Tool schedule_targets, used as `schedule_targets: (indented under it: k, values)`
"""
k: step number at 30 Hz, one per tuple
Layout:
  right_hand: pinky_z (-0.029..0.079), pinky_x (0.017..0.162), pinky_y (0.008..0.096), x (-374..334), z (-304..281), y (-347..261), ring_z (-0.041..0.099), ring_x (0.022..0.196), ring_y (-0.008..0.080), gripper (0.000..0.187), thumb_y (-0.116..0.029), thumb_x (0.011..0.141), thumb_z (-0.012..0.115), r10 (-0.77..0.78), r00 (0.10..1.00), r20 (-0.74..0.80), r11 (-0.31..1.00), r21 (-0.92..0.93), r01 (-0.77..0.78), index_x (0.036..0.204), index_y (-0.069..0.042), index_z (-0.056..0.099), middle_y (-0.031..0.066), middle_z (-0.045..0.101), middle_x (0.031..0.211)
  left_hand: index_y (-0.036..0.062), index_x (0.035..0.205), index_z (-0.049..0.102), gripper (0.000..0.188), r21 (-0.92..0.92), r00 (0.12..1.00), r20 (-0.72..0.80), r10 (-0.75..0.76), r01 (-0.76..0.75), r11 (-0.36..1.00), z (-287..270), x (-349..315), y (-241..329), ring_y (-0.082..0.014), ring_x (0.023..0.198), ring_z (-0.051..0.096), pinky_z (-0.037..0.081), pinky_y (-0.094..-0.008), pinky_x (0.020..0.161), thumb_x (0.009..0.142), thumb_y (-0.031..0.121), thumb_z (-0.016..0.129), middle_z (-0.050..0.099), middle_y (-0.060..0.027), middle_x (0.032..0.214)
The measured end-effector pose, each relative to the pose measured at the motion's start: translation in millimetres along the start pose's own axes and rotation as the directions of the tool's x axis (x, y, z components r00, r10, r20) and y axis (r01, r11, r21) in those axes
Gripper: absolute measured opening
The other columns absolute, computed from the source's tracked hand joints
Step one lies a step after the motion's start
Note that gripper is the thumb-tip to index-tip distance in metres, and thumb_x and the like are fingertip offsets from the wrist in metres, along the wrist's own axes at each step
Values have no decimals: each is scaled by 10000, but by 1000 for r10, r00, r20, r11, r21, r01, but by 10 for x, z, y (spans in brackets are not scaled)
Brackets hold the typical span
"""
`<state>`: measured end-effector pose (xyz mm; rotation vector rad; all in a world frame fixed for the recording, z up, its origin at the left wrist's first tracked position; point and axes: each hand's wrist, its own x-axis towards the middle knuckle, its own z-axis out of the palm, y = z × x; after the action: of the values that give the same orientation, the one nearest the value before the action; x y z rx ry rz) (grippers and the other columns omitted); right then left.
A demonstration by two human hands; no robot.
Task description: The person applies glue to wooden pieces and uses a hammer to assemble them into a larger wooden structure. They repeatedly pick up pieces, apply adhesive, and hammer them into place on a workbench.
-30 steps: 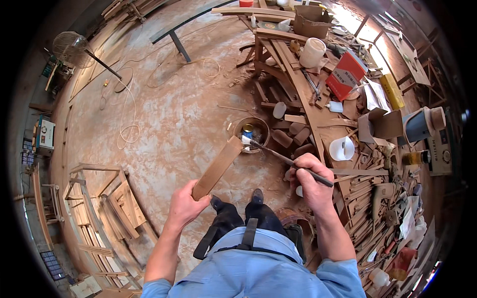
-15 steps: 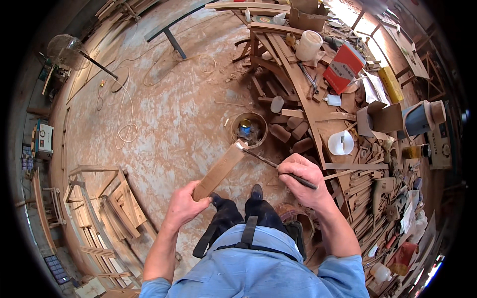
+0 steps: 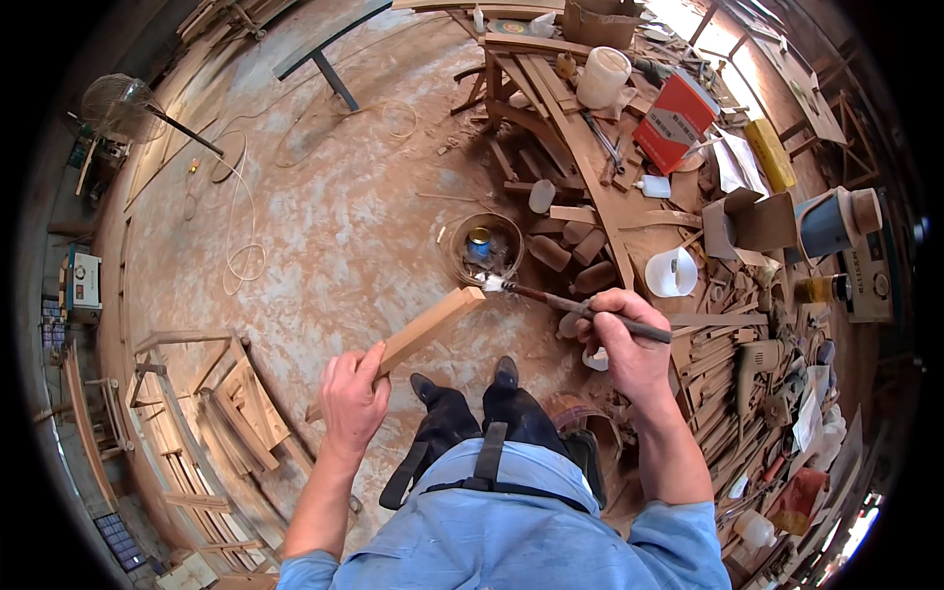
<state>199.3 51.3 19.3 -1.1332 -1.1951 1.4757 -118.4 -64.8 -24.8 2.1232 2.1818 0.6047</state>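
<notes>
My left hand (image 3: 354, 398) is closed round a flat length of wood (image 3: 425, 332), which slants up to the right across the space before me. Between the fingers of my right hand (image 3: 629, 344) is a brush (image 3: 551, 299) with a dark handle. Its bristle end carries white stuff and points left, just off the wood's far end. Below and beyond the brush tip, a round bucket (image 3: 454, 258) stands on the floor, holding a small blue can (image 3: 479, 246) and crumpled greyish matter.
To the right runs a cluttered workbench (image 3: 600, 197) with a white bucket (image 3: 672, 272), a red box (image 3: 675, 123), a cardboard box (image 3: 752, 236), a power drill (image 3: 755, 359) and many wood strips. A wooden frame (image 3: 211, 413) stands at lower left. A fan (image 3: 118, 108) and a loose cord (image 3: 236, 221) lie farther left.
The brush has moved off the wood's end toward the right, along with my right hand. My left hand has shifted slightly left and turned the wood, so a narrow edge now shows.
</notes>
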Motion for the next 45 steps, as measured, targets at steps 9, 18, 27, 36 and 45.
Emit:
schedule_targets:
  k: [9, 18, 27, 36, 45]
  values:
    - [471, 636, 305, 20, 86, 144, 598, 707, 200, 106, -28, 848, 674, -252, 931, 263, 878, -342, 334, 917, 38, 629, 117, 622, 804, 185, 1203, 664, 521, 207, 988, -80, 135, -116, 971, 50, -7, 23, -293, 904, 570, 425, -413, 772, 708, 30, 713, 587, -123, 1003]
    - [466, 622, 294, 63, 57, 187, 588, 689, 182, 87, -21, 851, 648, 35, 992, 120, 985, -170, -14, 903, 48, 634, 114, 617, 778, 207, 1225, 661, 472, 267, 969, -99, 224, -191, 944, 80, -1, -60, -296, 947, 576, 433, -423, 810, 772, 79, 707, 601, -119, 1018]
    - [468, 623, 318, 34, 67, 212, 591, 683, 223, 60, -6, 844, 651, -238, 921, 309, 895, -299, 331, 886, 33, 634, 122, 607, 760, 202, 1203, 670, 483, 234, 973, -81, 217, -193, 953, 101, 4, -119, -299, 944, 579, 436, -425, 808, 742, 72, 728, 605, -116, 1004]
    - [464, 594, 262, 10, -293, -21, 581, 649, 131, 71, -11, 882, 588, -112, 993, -24, 963, -250, 102, 908, 33, 637, 56, 610, 737, 175, 1190, 673, 537, 162, 984, -115, 139, -120, 979, 239, 17, -168, -311, 904, 587, 444, -424, 765, 686, -6, 710, 614, -131, 993]
    - [395, 479, 233, 178, -2140, 518, 526, 560, 62, 208, -254, 961, 591, -72, 663, -745, 949, -256, -185, 904, -59, 638, -14, 573, 674, 113, 1179, 659, 530, 0, 996, -74, 45, -45, 999, 226, 75, -62, -318, 887, 581, 448, -416, 757, 671, -24, 725, 614, -130, 989]
